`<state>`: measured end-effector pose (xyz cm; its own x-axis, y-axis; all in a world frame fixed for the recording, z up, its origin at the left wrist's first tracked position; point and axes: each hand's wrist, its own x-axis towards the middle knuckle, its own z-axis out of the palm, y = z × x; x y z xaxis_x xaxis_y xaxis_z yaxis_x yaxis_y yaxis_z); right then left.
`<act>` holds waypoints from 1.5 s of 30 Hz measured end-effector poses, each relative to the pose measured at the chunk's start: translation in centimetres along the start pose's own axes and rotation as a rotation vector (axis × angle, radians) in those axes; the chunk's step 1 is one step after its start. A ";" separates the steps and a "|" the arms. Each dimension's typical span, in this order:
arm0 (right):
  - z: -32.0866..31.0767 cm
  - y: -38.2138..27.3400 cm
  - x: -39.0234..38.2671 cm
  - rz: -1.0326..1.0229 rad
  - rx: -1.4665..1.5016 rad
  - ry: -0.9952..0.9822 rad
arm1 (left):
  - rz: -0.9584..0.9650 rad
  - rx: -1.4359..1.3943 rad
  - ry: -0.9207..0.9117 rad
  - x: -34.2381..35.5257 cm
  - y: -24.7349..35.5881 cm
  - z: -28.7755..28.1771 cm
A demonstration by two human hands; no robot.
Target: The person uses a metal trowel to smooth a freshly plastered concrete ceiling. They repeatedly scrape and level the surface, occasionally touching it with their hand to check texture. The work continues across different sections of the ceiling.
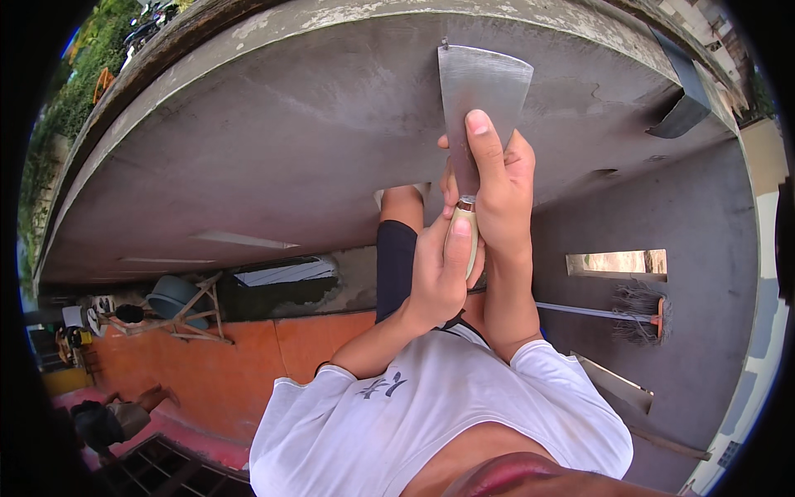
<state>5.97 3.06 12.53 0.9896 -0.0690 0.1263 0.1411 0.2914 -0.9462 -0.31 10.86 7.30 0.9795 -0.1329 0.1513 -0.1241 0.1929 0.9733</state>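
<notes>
A wide metal scraper blade [484, 83] points up against a grey plastered slab [273, 141], with its top edge near the slab's pale rim. My right hand [501, 186] is wrapped around the blade's neck, and its forefinger lies flat on the metal. Just below it, my left hand [439, 273] grips the scraper's pale handle [465, 240]. Both forearms rise from my white T-shirt [431, 414] at the lower edge. Behind my left hand there is a limb in a dark sleeve [396, 269]; whose it is I cannot tell.
A broom [638, 311] lies against the grey surface on the right, below a rectangular opening [617, 262]. On the left is a wooden trestle [199, 319] with a grey-blue tub [170, 291]. A person crouches at lower left [108, 418] by an orange surface [248, 364]. A dark strip [683, 108] hangs at upper right.
</notes>
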 end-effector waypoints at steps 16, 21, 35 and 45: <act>-0.7 1.8 0.9 -0.058 0.014 0.007 | 0.065 -0.005 -0.036 0.9 -1.6 -0.7; -0.8 2.1 1.2 -0.085 0.021 -0.016 | 0.100 -0.027 -0.033 1.5 -2.0 -0.9; -1.9 4.3 0.5 -0.049 -0.002 -0.021 | 0.065 -0.020 -0.037 0.6 -3.2 -1.2; -1.1 3.3 -0.2 0.017 0.048 -0.032 | -0.003 -0.047 -0.057 -0.2 -2.0 -1.5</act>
<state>6.21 3.02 9.09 0.9922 -0.0329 0.1204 0.1245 0.3373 -0.9331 0.00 11.96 5.11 0.9692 -0.1880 0.1590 -0.1121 0.2378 0.9648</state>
